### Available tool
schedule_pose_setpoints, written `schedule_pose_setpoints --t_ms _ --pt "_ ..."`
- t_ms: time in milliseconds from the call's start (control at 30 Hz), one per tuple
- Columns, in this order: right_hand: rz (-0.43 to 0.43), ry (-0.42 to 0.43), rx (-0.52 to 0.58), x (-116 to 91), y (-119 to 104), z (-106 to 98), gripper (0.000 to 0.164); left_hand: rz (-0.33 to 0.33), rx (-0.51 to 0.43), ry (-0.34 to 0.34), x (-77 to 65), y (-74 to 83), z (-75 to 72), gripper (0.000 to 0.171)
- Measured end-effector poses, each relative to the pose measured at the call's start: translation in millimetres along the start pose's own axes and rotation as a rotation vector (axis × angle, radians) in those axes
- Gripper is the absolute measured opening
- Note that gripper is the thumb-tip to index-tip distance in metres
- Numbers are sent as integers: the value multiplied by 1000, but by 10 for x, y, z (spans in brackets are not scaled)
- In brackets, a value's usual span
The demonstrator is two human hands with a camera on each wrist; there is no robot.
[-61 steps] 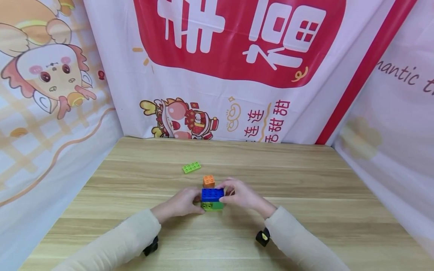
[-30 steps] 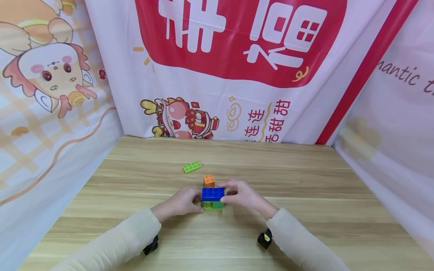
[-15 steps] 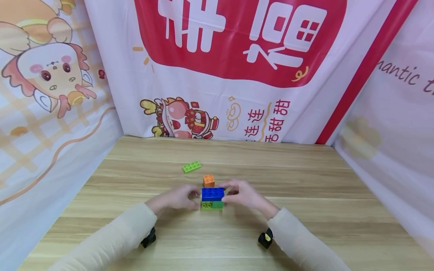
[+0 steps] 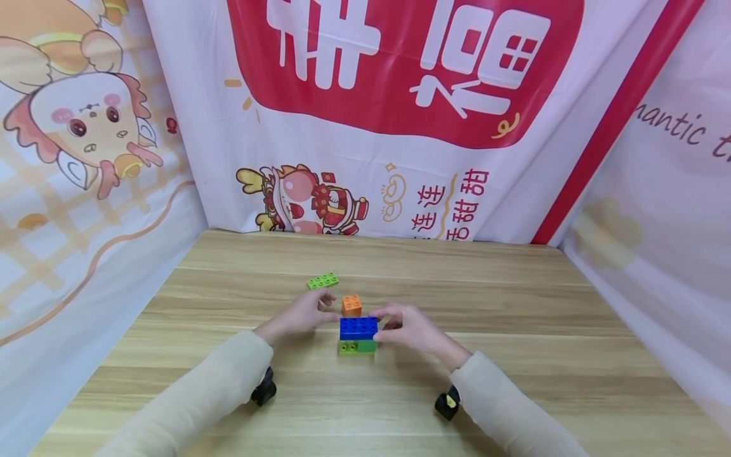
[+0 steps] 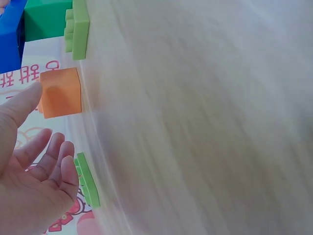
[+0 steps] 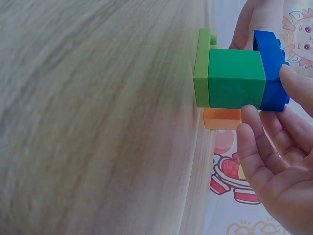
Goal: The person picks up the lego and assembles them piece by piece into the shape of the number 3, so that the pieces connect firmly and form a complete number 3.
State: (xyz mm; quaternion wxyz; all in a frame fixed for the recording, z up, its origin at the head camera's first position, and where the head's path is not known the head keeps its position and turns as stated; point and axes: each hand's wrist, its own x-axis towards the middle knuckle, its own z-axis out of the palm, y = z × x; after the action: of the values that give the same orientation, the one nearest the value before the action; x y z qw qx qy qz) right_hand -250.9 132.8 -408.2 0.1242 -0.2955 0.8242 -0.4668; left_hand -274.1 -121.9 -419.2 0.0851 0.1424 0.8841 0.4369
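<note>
A blue toy brick (image 4: 358,327) sits on a green brick (image 4: 367,346), which stands on one end of a light green plate brick (image 6: 202,68). The blue brick overhangs the plate's bare studs. My right hand (image 4: 408,328) pinches the blue brick at its right end, thumb in front and fingers behind. Just behind this stack stands an orange brick (image 4: 351,303). My left hand (image 4: 302,313) is to its left, fingers loosely spread and holding nothing; in the left wrist view the thumb overlaps the orange brick (image 5: 61,93).
A second light green plate brick (image 4: 322,280) lies farther back on the wooden table (image 4: 485,285), close behind the left hand. Printed cloth (image 4: 365,146) hangs along the table's back and both sides. A dark wrist device (image 4: 447,403) hangs under the right sleeve.
My left hand has let go of the stack's left side and moved back toward the orange brick. My right hand has stayed at the blue brick.
</note>
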Motion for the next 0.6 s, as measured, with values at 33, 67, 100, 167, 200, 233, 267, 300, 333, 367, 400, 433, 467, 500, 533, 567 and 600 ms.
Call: schedule_pose_setpoints --t_ms 33,67,100,167,200,233,267,300,333,367,400,433,467,500,533,567,600 --pt "-2 0 -1 0 2 2 42 -22 -21 4 13 1 10 44" --pt "-5 1 -5 0 3 3 42 -38 -37 7 22 7 19 45" --pt "-8 2 -8 0 5 5 41 -47 -50 8 33 7 28 46" --pt "-11 6 -12 -3 5 4 41 -59 -73 10 54 18 43 47" --pt "-13 6 -9 -3 6 4 41 -61 -81 10 62 22 50 47" --pt "-9 6 -6 -6 4 4 41 -66 -91 7 71 25 55 48" --pt "-7 6 -3 -7 4 5 41 -70 -99 6 79 30 61 48" --pt "-2 7 -2 -10 3 5 41 -75 -106 6 86 32 66 48" --pt "3 7 0 -12 3 6 41 -82 -113 6 93 36 71 48" --pt "8 7 1 -13 3 7 41 -90 -121 6 103 37 78 48" --pt "14 7 3 -14 5 8 41 -96 -128 6 110 36 86 48" --pt "19 7 3 -15 5 9 41 -101 -138 6 119 35 94 48" --pt "21 8 1 -14 7 11 41 -102 -144 8 127 34 105 47" --pt "25 9 -1 -14 5 12 41 -97 -148 8 132 37 115 47" --pt "27 10 -1 -15 1 15 41 -90 -152 9 139 36 125 46" --pt "32 12 -3 -18 -10 16 40 -90 -160 10 143 38 135 45" --pt "37 13 -7 -23 -28 17 40 -89 -165 11 147 41 143 45"
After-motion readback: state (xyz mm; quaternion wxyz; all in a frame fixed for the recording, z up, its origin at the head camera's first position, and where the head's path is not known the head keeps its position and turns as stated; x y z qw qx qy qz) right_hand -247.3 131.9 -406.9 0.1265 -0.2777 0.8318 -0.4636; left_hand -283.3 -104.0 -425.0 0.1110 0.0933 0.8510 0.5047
